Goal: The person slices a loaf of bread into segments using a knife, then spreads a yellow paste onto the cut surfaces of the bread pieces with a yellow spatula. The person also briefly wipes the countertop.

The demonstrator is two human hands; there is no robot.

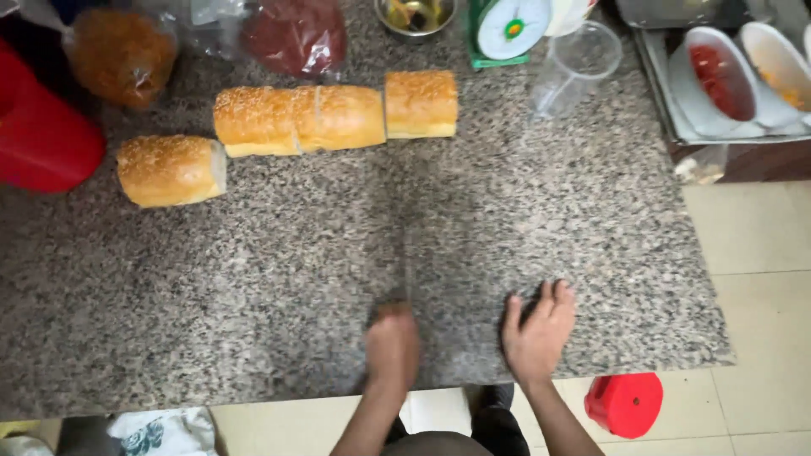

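A sesame bread loaf lies cut in pieces at the far side of the speckled granite counter [253, 279]: one end piece [171, 171] at the left, two pieces pressed together [297, 120] in the middle, and another piece [421, 103] to their right. My left hand [393, 342] is near the counter's front edge, closed around the handle of a knife [404, 253]. Its blurred blade points away from me toward the bread. My right hand [541, 331] rests flat on the counter beside it, fingers apart and holding nothing.
A red container [42, 139] stands at the left edge. Bags of orange [122, 52] and red [296, 34] food, a metal bowl [416, 13], a kitchen scale [507, 29] and a clear cup [579, 67] line the back. White sauce bowls sit on a tray [655, 80]. A red stool [625, 404] stands on the floor.
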